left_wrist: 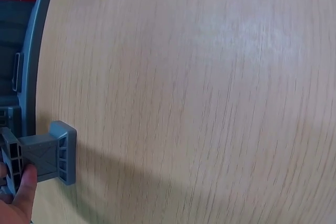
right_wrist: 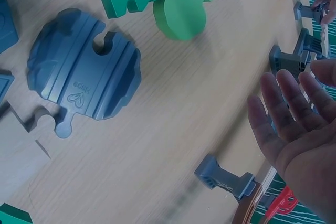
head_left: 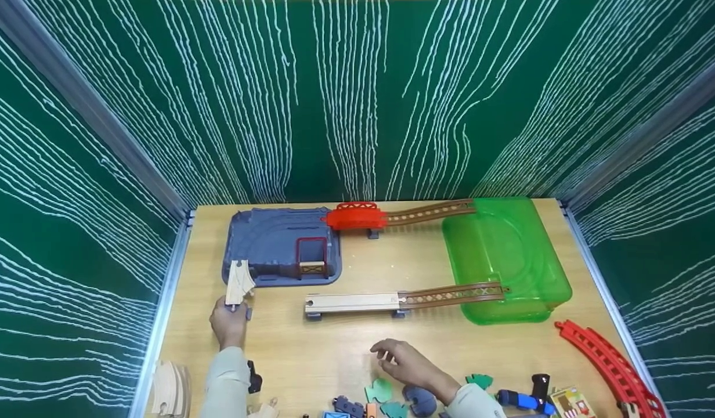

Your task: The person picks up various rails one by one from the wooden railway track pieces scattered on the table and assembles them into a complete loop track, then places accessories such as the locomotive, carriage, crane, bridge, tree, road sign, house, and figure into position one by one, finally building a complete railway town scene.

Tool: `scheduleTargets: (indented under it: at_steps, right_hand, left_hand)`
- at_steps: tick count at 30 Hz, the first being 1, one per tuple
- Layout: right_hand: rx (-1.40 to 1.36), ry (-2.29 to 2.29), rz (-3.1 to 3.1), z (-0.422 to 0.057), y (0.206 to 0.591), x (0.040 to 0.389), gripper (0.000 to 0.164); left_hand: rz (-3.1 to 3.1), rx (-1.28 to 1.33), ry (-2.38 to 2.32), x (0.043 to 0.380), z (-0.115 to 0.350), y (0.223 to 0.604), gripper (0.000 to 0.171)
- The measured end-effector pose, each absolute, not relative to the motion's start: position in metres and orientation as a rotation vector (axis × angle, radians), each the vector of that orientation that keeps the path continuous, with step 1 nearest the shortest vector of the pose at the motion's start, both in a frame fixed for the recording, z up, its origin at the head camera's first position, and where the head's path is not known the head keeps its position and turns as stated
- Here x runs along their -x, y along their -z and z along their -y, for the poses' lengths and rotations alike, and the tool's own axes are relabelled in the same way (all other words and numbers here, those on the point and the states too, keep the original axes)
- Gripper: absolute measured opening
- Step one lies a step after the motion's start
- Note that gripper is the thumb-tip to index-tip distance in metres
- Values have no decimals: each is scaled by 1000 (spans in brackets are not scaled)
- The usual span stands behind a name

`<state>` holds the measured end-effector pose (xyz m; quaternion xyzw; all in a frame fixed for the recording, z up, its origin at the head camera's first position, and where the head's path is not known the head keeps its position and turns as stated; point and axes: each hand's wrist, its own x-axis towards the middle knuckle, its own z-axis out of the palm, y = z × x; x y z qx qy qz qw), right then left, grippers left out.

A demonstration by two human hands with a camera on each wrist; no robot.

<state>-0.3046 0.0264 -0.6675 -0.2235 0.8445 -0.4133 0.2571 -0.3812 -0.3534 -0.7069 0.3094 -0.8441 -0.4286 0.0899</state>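
Note:
My left hand (head_left: 228, 326) is at the front left corner of the dark grey plastic base (head_left: 264, 238). It pinches a grey track support (left_wrist: 44, 153), with the thumb pressed on its side in the left wrist view. Just beyond the fingers, a wooden switch track (head_left: 239, 281) reaches over the edge of the base. My right hand (head_left: 407, 363) hovers over the front middle of the table, holding nothing, with its fingers loosely bent. In the right wrist view, a round blue-grey track piece (right_wrist: 84, 66) and a green tree-shaped piece (right_wrist: 181, 11) lie near it.
A straight wooden track (head_left: 351, 302) on grey supports joins a brown track (head_left: 450, 295) leading onto a green translucent base (head_left: 508, 255). Along the back, a red bridge (head_left: 356, 217) and another brown track link both bases. Red curved tracks (head_left: 610, 366) lie right; stacked wooden curves (head_left: 170, 389) lie left.

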Motion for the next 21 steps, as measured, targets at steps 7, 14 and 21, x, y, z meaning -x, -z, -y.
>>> scheduleTargets:
  at_steps: [7,14,21]
  right_hand:
    - [580,1112,-2285,-27,667,304,25]
    - [551,1111,-2274,-27,667,304,25]
    - [572,1125,-2276,-27,669,304,26]
  left_hand:
    - [2559,-923,1284,384,352,701,37]
    - [2537,-946,1388,384,350,699,39]
    - [2513,-930,1416,383,350,701,38]
